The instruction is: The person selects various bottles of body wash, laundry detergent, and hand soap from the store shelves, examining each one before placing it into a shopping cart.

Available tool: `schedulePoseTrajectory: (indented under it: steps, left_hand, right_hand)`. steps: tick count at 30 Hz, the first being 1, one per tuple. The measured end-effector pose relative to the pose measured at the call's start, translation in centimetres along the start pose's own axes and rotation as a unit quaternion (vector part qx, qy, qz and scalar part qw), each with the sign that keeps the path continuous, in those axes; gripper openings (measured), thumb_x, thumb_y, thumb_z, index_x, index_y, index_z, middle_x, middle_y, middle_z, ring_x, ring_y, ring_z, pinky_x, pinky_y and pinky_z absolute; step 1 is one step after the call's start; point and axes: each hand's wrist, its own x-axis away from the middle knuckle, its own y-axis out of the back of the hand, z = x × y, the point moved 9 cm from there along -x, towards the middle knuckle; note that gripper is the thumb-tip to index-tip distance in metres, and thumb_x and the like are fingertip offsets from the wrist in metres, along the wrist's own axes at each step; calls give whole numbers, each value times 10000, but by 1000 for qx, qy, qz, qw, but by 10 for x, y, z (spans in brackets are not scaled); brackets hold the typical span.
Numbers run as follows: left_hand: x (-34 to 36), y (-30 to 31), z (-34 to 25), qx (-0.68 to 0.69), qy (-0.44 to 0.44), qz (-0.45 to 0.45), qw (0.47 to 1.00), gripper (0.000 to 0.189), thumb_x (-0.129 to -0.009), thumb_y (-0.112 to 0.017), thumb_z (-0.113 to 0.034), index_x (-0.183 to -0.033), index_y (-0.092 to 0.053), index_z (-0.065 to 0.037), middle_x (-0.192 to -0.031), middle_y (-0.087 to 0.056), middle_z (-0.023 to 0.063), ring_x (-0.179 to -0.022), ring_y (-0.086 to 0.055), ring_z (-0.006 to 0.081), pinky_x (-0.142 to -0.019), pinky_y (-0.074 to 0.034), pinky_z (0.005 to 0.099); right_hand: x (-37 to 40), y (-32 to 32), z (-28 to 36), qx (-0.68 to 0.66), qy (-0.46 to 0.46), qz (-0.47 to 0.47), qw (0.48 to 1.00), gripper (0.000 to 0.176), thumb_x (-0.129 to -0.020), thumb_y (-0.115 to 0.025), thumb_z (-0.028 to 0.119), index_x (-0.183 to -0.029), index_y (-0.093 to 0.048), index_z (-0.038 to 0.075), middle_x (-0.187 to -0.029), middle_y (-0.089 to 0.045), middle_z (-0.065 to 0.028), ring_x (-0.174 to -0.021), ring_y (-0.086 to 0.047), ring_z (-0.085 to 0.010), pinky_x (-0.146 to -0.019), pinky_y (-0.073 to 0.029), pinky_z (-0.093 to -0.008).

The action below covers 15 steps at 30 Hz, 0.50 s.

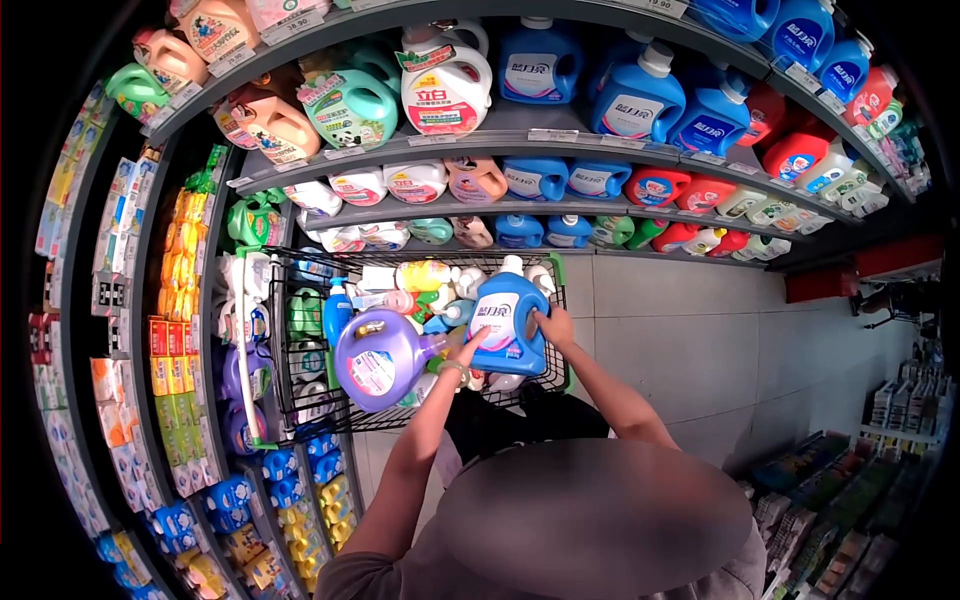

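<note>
A large blue laundry detergent bottle [507, 318] with a white label and white cap is held upright above the shopping cart [290, 428]. My right hand [553, 328] is closed around its handle on the right side. My left hand [464, 362] presses against its lower left side, fingers reaching onto the label; a bracelet circles the wrist. Just left of that hand, a big purple detergent bottle [380, 360] lies tilted on top of the load. Beneath are a blue pump bottle [338, 312], a yellow bottle [424, 275] and several other bottles, partly hidden.
Shelves [545, 115] of detergent jugs curve along the back, with blue jugs [640, 95] and red jugs [798, 152]. Packed shelves [185, 370] line the left. Tiled floor [680, 350] extends to the right, toward racks [905, 400] of small goods.
</note>
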Motion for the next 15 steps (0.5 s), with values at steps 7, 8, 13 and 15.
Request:
schedulePoseTrajectory:
  steps: [7,8,13,15]
  left_hand:
    - [-36,7,2,-165,-119,78,976,692,-644,-728,-455,-1141,-524,-19,-1079,-596,119,-944,-586,218,-850,-445,315]
    - [-34,7,-5,-218,-104,96,966,694,-621,-748,-447,-1125,-534,-21,-1056,-609,109,-935,-591,215,-853,-444,316]
    - [-46,16,-25,-291,-111,101,945,739,-522,-797,-459,-1067,-569,-15,-990,-632,121,-897,-605,203,-816,-462,298]
    - [-49,15,-29,-296,-102,127,941,780,-511,-775,-516,-1067,-579,-5,-1000,-628,139,-909,-607,225,-828,-457,307]
  right_hand:
    - [51,17,3,-124,29,-67,990,375,-714,-637,313,-905,-528,8,-677,-585,-211,-644,-584,-374,-569,-455,-431]
    - [48,12,-6,-124,27,-65,990,375,-714,-637,313,-905,-528,8,-677,-585,-211,-644,-584,-374,-569,-455,-431]
    - [59,-20,-35,-145,2,-25,989,440,-701,-672,300,-961,-517,-18,-671,-593,-160,-607,-603,-265,-529,-477,-359]
    - [83,-23,-24,-236,-115,85,961,485,-696,-706,253,-1014,-502,-52,-738,-600,-126,-589,-622,-169,-444,-514,-279]
